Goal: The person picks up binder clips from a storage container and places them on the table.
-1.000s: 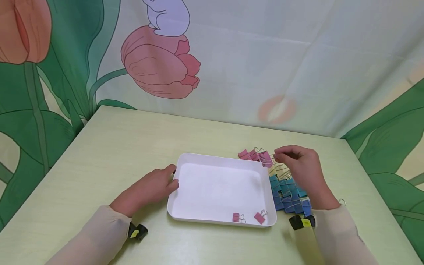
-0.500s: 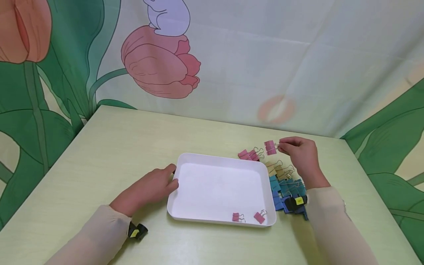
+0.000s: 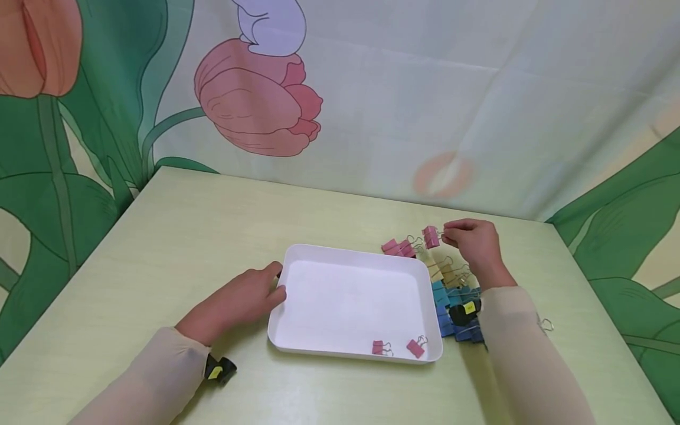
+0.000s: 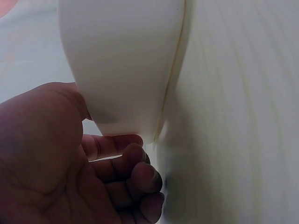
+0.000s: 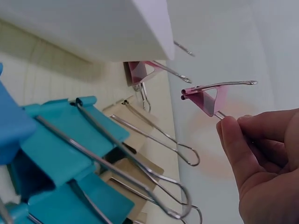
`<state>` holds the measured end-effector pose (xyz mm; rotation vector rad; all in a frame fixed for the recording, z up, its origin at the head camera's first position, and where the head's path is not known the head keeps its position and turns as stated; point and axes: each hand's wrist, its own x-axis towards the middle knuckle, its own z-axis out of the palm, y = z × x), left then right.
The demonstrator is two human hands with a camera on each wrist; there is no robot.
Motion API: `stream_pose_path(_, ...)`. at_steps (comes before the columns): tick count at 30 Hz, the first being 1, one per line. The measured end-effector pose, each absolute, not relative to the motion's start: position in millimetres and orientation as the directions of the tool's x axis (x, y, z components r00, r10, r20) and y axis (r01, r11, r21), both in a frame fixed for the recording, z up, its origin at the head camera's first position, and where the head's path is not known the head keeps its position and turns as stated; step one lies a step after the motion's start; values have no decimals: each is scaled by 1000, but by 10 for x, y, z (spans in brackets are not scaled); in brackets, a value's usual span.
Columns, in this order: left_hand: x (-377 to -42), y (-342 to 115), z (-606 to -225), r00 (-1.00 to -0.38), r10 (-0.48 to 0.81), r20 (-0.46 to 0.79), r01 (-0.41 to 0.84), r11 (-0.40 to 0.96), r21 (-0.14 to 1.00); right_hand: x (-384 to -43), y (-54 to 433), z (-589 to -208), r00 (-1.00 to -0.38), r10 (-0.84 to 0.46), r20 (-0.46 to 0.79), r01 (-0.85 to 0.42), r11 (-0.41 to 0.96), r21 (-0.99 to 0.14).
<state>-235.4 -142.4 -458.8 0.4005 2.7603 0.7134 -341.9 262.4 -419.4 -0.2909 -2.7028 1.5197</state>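
Observation:
My right hand (image 3: 475, 245) pinches a pink binder clip (image 3: 431, 236) by one wire handle, above the back right corner of a white tray (image 3: 350, 257). The same pink clip (image 5: 205, 100) hangs in the air in the right wrist view, its other handle sticking out free. On the tray's left edge my left hand (image 3: 241, 301) grips the wall, thumb over the rim and fingers outside; the left wrist view shows the fingers (image 4: 140, 168) curled against the tray wall (image 4: 126, 60). Two pink binder clips, one (image 3: 416, 348) and another (image 3: 378, 347), lie inside near the front right.
Pink clips (image 3: 398, 248) lie behind the tray's back right corner. Along its right side are beige clips (image 3: 448, 273), teal clips (image 5: 70, 140) and blue clips (image 3: 445, 321), partly hidden by my right wrist. A printed curtain (image 3: 372, 118) hangs behind the table (image 3: 223, 218).
My right hand lifts the pink clip up and away from the pile behind the tray, then shifts slightly left and turns it. The left hand and tray stay put.

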Motion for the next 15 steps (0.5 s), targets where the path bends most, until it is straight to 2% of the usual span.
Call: stream_pose_path(15, -2341, -1443, -4591, -928, 336, -160, 210, 827, 521, -3540, 2584, -4246, -971, 121, -207, 239, 579, -779)
